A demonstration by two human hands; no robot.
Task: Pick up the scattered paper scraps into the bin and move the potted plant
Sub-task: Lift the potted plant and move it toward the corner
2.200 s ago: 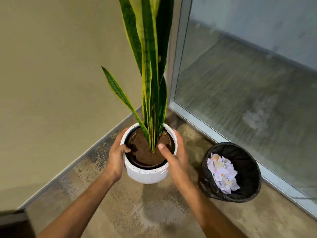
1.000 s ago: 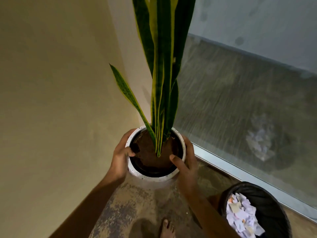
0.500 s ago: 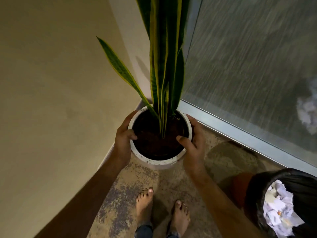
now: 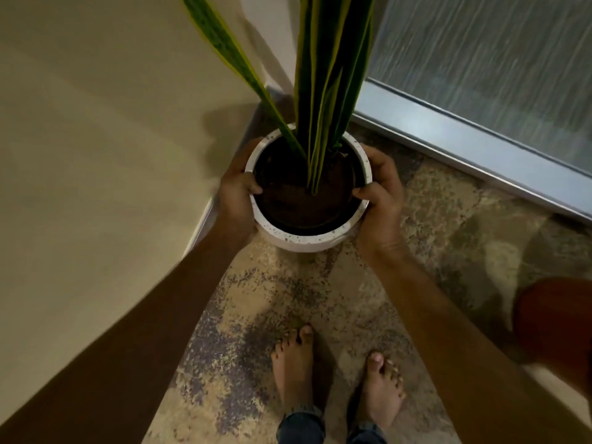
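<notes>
The floor [image 4: 368, 302] is mottled stone or terrazzo, tan with darker grey-purple speckled patches. It runs into a corner where a cream wall [image 4: 96, 155] on the left meets a metal door frame [image 4: 464, 149] along the upper right. Two bare feet stand on it near the bottom edge, the left foot [image 4: 293, 366] slightly ahead of the right foot [image 4: 382, 389]. The white speckled plant pot [image 4: 307, 241] sits low in the corner; whether its base touches the floor cannot be told.
</notes>
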